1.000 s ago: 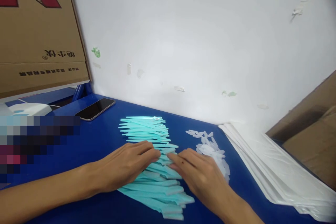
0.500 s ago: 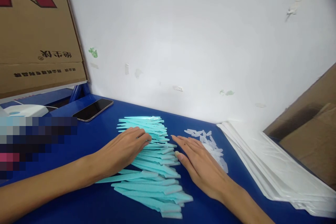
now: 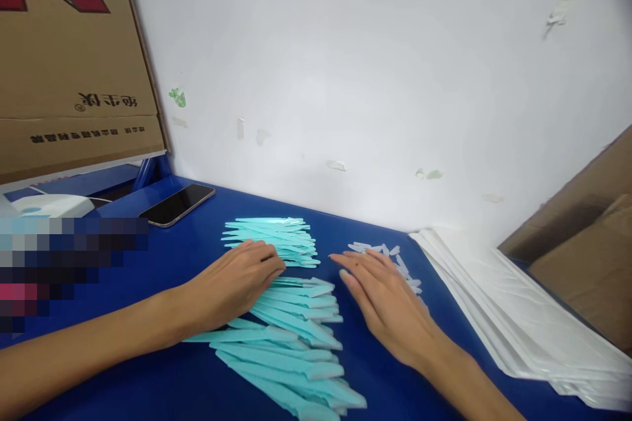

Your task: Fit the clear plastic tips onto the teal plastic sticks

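Observation:
Slim turquoise sticks, shaped like eyebrow razors with pale wide ends to the right, lie in two groups: a far pile (image 3: 271,237) and a near pile (image 3: 296,362). A strip of blue table shows between them. My left hand (image 3: 247,276) rests over the left side of the sticks at this gap, fingers curled down and together; its fingertips are hidden, so I cannot make out what they hold. To the right of the sticks, my right hand (image 3: 382,296) is open with fingers stretched out, partly covering small translucent white pieces (image 3: 402,266), and holds nothing visible.
A phone (image 3: 178,205) lies on the blue table (image 3: 148,381) at the back left. White plastic sheets or bags (image 3: 498,316) are stacked at the right. Cardboard boxes stand at the left (image 3: 64,66) and right (image 3: 587,256), and a white wall (image 3: 345,79) rises behind.
My right hand has shifted rightward, away from the sticks and over the white pieces. The gap between the far and near groups of sticks has widened. My left hand has barely moved.

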Demonstrator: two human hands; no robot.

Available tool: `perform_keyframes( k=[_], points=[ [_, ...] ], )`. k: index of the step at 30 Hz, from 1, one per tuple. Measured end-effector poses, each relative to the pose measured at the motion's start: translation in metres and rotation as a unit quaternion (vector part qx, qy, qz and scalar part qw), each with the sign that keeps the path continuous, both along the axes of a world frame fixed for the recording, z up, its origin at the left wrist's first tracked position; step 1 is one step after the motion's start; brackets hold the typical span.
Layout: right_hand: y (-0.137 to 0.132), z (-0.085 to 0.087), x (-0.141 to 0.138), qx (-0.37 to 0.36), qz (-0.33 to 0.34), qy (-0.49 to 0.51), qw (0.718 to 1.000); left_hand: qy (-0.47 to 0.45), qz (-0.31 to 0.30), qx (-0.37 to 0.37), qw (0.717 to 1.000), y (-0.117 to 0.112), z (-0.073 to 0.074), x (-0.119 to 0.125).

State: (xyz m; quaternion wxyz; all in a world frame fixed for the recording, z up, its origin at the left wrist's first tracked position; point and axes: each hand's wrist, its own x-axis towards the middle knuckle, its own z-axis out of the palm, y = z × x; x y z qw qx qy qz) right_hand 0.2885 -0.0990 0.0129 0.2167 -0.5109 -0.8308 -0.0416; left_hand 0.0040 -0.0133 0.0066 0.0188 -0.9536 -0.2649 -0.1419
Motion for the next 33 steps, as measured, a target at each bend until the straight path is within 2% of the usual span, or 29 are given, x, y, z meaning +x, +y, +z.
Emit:
perform_keyframes(
  k=[3, 7, 11, 18, 25, 33],
  points=[
    [0.007, -0.004, 0.015, 0.008, -0.064, -0.047, 0.997, -0.008, 0.029, 0.033, 0.999, 0.009, -0.002, -0.004],
    [0.012, -0.013, 0.033, -0.040, -0.116, -0.083, 0.989, -0.015, 0.062, 0.062, 0.996, 0.017, -0.005, -0.009],
    [0.013, -0.017, 0.036, -0.049, -0.098, -0.079, 0.991, 0.001, 0.078, 0.072, 0.994, 0.021, -0.006, -0.010],
    [0.017, -0.017, 0.037, 0.029, -0.033, -0.088, 0.995, -0.003, 0.077, 0.070, 0.995, 0.028, -0.005, -0.009],
    [0.015, -0.008, 0.030, 0.023, -0.050, -0.153, 0.987, 0.017, 0.083, 0.063, 0.994, 0.029, -0.003, -0.010],
    [0.012, -0.005, 0.029, 0.020, -0.038, -0.169, 0.985, -0.003, 0.073, 0.055, 0.996, 0.030, -0.003, -0.011]
  ],
)
